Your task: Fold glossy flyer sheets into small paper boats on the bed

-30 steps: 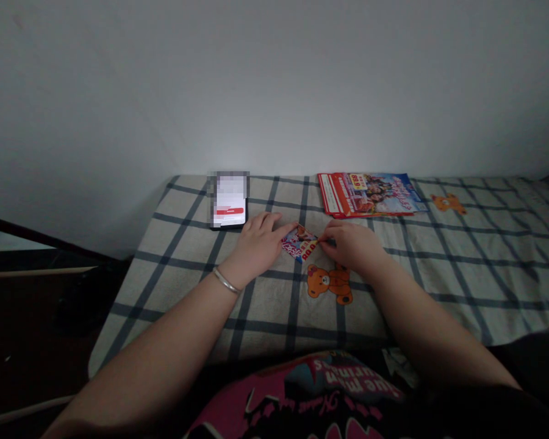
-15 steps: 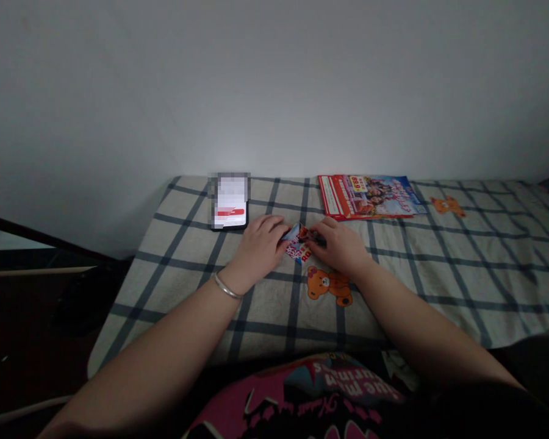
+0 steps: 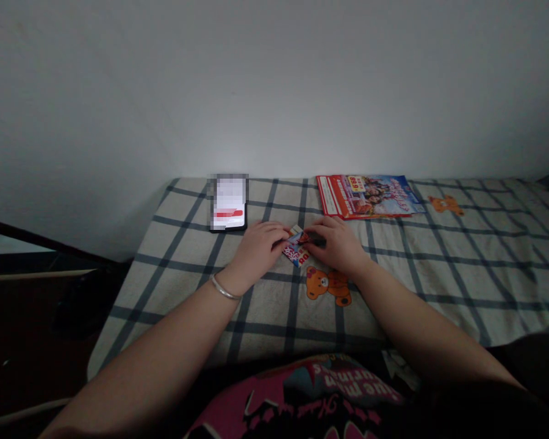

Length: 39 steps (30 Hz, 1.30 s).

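A small folded piece of printed paper, blue, red and white, is held between my two hands over the checked tablecloth. Its left edge is pinched by my left hand, which wears a silver bangle at the wrist. On the opposite side, my right hand grips the paper with thumb and fingers. The fingertips cover part of the paper, so its full folded shape is hard to make out. Just below it, an orange bear print shows on the cloth.
A phone with a lit screen lies beyond my left hand. Behind my right hand rests a stack of colourful flyers. The checked tablecloth reaches back to a pale wall. Dark floor lies at the left.
The paper has been turned and flattened a little between my fingers, and a pale upper corner now shows. Both hands stay in nearly the same place. The phone and flyers have not moved.
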Each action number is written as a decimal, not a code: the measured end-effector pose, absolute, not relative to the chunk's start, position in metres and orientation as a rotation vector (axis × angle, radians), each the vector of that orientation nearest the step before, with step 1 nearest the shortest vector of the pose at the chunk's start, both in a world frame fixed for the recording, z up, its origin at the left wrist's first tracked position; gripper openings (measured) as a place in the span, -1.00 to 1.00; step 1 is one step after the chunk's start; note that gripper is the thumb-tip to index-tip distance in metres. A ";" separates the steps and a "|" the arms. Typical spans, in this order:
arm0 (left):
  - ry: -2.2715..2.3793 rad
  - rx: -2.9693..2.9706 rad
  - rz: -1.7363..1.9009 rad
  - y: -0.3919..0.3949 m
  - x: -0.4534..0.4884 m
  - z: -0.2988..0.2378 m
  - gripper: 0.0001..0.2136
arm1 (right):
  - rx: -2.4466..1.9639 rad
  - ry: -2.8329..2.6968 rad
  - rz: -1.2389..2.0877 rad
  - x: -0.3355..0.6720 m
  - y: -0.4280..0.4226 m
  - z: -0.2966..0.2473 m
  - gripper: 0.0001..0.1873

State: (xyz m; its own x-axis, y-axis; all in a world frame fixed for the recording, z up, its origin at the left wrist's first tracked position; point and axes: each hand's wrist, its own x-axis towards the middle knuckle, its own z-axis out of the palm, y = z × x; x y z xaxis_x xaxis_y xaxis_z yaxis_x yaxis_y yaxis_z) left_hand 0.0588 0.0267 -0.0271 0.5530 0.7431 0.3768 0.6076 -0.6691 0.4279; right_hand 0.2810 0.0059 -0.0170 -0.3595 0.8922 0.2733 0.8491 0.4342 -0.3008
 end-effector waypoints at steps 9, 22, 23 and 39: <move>1.129 2.264 0.864 0.023 0.061 -0.023 -0.89 | -1.374 -2.193 0.233 0.282 0.008 -0.020 -0.73; 1.160 2.173 1.007 0.025 0.059 -0.023 -0.91 | -1.419 -2.055 0.559 0.274 0.003 -0.014 -0.94; 1.164 2.176 0.998 0.025 0.059 -0.023 -0.92 | -1.436 -1.985 0.611 0.274 0.003 -0.015 -0.92; 1.010 2.209 0.915 0.019 0.059 -0.022 -0.65 | -1.327 -2.110 0.071 0.277 -0.002 -0.004 -0.96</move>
State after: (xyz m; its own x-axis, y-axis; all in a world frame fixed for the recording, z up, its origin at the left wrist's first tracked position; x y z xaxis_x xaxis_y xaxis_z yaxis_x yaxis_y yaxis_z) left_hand 0.0593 0.0193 -0.0218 0.4887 0.7974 0.3541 0.4312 -0.5735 0.6965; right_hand 0.2767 -0.0025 -0.0043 -0.2883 0.8268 0.4831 0.7923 0.4893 -0.3646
